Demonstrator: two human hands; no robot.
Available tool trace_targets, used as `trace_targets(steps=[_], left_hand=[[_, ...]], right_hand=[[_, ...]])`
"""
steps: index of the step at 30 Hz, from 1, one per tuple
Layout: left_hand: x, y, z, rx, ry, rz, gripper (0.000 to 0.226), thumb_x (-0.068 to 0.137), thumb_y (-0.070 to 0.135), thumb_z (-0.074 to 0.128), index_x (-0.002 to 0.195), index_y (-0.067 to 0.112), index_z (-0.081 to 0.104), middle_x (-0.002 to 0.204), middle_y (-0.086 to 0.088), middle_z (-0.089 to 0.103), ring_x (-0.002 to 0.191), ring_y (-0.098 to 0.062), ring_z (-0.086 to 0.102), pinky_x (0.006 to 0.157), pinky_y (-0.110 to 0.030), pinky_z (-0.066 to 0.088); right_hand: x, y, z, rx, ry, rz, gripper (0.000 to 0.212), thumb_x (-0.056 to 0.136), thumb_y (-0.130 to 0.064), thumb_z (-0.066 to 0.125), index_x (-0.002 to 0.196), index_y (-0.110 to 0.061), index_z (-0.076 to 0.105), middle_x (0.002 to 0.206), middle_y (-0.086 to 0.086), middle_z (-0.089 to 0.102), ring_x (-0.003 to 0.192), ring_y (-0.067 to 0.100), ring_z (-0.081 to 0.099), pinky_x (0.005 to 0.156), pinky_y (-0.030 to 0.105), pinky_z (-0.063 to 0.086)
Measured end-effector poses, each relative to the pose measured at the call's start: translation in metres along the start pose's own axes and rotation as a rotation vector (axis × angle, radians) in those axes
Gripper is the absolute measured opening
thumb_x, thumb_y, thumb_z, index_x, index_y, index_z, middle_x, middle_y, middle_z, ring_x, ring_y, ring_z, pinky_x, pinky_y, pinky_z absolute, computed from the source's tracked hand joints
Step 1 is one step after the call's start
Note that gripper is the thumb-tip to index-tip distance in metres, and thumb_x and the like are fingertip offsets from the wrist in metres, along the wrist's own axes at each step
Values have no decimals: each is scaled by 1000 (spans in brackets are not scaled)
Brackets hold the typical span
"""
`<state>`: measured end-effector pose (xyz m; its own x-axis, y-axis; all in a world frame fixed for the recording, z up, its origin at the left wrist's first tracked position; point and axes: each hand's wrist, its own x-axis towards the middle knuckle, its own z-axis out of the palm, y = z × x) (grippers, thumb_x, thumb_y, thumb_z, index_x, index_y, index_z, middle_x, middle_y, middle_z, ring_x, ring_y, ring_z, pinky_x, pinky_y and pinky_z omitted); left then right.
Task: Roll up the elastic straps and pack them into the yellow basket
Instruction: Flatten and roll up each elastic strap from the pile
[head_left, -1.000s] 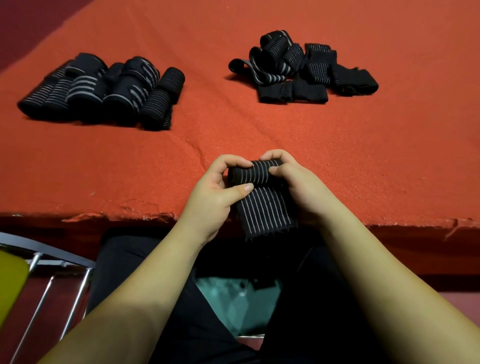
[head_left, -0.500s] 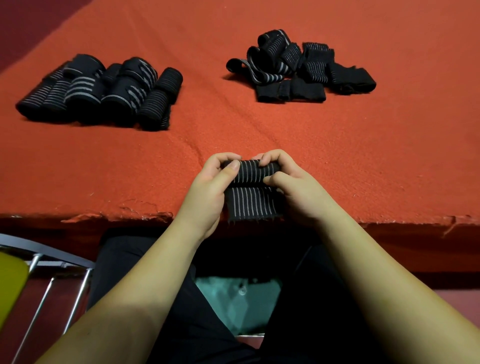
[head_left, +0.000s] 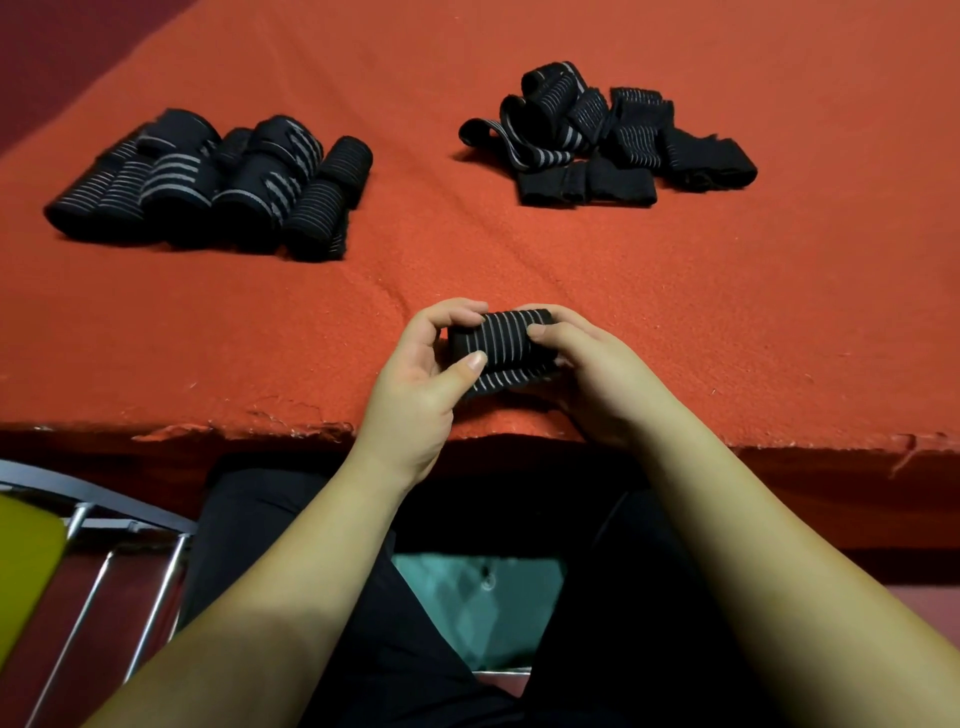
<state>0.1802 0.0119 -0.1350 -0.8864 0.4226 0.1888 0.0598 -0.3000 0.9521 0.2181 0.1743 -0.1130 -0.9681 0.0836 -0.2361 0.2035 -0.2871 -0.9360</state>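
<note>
A black elastic strap (head_left: 501, 340) with thin grey stripes is almost fully rolled, just above the red table's near edge. My left hand (head_left: 415, 387) grips its left end, thumb on the front. My right hand (head_left: 597, 374) grips its right end, fingers curled over the top. Only a short loose tail shows under the roll. At the far left lies a row of several rolled straps (head_left: 208, 182). A pile of loose unrolled straps (head_left: 608, 137) lies at the far right. A yellow thing (head_left: 23, 561) shows at the lower left edge; I cannot tell whether it is the basket.
The red felt-covered table (head_left: 675, 312) has a frayed front edge. A metal chair frame (head_left: 119, 525) stands at the lower left beside the yellow thing. My dark-clad legs are under the table edge, with teal floor between them.
The hanging tail of the strap has been wound up into the roll, which is now thicker. Both hands have moved slightly forward over the table.
</note>
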Motion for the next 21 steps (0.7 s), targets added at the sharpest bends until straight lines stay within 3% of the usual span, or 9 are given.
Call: trace_targets(steps=[4,7,10,12,15,19,21], left_hand=[[-1,-2,2,37,4,45,37,82,-10,55,98,23,60,119,6,62,121,-13,54,100,-32,45],[-1,-1,2,37,1,-5,35,81,-2,58,104,24,61,118,1,61,116,-16,56,99,-36,47],[1,8,4,-60,38,-175,22,87,24,58,109,25,62,109,-4,60,98,-14,61,86,-32,53],[4,10,3,2,65,-220,21,87,37,57,105,29,64,106,-2,62,92,-14,62,73,-30,52],[7,14,-2,60,118,-209,17,83,31,60,99,30,66,103,-5,62,84,-19,63,63,-30,49],[9,21,-23,78,189,-130,22,79,21,64,99,29,66,101,-3,63,89,-20,63,77,-38,53],[8,24,-36,165,219,-78,25,77,19,65,99,32,66,101,-3,65,90,-20,61,88,-42,51]], right_hand=[[-2,-4,0,11,-33,-6,27,97,-4,41,117,-7,59,95,8,63,88,17,62,80,31,56],[-2,-1,-1,-52,-41,-54,29,95,-1,42,115,-13,59,93,4,59,83,14,57,75,30,51],[-3,-1,-2,-55,-50,-80,37,85,-2,47,116,-19,58,93,3,55,77,13,55,69,27,49],[-2,-4,-2,-67,-59,-88,41,87,5,44,117,-20,57,91,4,53,68,10,56,60,24,48],[1,-8,5,-154,-105,-97,47,80,2,50,113,-29,59,93,6,55,67,20,55,58,31,43],[16,-18,27,-111,-166,-72,48,85,14,42,116,-20,56,97,7,49,64,12,52,57,22,48],[30,-22,41,-16,-217,-14,38,90,7,44,119,-15,55,103,8,52,80,13,60,72,24,54]])
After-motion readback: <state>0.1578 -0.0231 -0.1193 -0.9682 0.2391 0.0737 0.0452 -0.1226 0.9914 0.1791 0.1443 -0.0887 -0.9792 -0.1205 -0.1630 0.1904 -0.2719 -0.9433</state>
